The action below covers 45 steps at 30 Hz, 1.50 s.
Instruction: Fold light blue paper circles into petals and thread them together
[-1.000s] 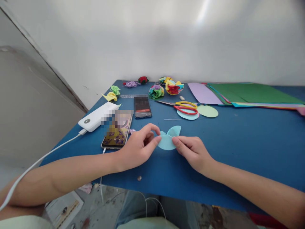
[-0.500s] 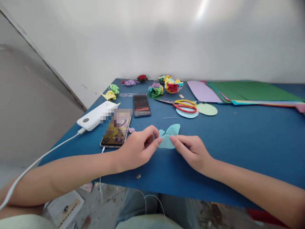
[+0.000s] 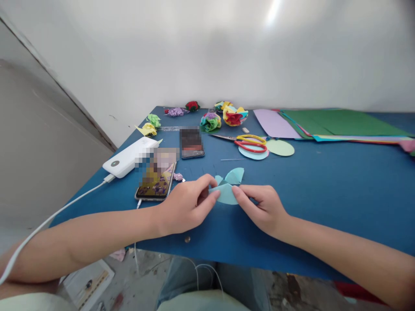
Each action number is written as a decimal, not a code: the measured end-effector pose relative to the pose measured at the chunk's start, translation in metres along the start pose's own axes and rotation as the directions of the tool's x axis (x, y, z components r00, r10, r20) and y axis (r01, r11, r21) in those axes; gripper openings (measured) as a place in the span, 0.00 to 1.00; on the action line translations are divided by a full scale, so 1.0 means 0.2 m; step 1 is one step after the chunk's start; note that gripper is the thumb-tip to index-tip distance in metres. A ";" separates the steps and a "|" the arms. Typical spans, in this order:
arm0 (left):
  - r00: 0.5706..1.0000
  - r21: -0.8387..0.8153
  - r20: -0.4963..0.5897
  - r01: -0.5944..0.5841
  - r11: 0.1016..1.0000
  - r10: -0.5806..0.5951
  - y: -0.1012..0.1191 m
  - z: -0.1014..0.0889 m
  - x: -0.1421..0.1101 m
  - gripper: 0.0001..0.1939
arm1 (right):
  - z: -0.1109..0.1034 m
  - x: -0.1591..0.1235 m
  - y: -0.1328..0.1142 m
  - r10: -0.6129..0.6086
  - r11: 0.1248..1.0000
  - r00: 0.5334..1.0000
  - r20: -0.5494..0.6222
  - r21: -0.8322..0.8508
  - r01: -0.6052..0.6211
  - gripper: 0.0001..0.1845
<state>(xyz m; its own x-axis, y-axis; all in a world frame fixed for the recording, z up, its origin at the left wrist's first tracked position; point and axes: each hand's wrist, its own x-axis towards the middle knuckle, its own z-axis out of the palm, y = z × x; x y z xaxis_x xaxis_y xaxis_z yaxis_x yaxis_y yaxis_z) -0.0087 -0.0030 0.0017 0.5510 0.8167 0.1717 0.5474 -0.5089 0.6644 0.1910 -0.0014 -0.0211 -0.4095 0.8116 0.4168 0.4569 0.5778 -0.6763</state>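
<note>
Blue table (image 3: 324, 194), light-blue paper disc (image 3: 227, 193) near its front edge, pinched at both ends: my left hand (image 3: 186, 205) grips the 9 o'clock side with thumb and forefinger, my right hand (image 3: 262, 207) grips the 3 o'clock side. Disc's far edge is folded up into flaps at 12 o'clock. Phone (image 3: 157, 181) just beside my left hand at 10 o'clock; scissors (image 3: 248, 142) at 12 o'clock, well apart.

two phones (image 3: 192, 142), one scissors (image 3: 248, 143), one power bank (image 3: 129, 157)
</note>
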 end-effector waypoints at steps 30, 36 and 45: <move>0.991 0.180 -0.017 -0.126 0.976 0.131 0.00 0.01 -0.03 0.16 | 0.01 -0.01 0.00 -0.092 0.992 0.994 -0.054 -0.090 0.087 0.21; 0.994 0.159 -0.038 -0.092 0.983 0.099 0.02 0.00 -0.03 0.05 | 0.01 -0.01 0.00 -0.107 0.991 0.993 -0.055 -0.087 0.102 0.20; 0.997 0.135 -0.014 -0.075 0.988 0.078 0.04 -0.01 -0.02 0.07 | 0.01 -0.01 0.00 -0.107 0.991 0.993 -0.057 -0.086 0.102 0.20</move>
<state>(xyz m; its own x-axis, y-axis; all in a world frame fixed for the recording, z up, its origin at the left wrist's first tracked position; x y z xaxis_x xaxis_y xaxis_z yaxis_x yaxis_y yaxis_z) -0.0075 -0.0093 0.0066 0.5829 0.7782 0.2335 0.5845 -0.6013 0.5449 0.1900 -0.0030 -0.0227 -0.4106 0.7485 0.5207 0.4790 0.6630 -0.5753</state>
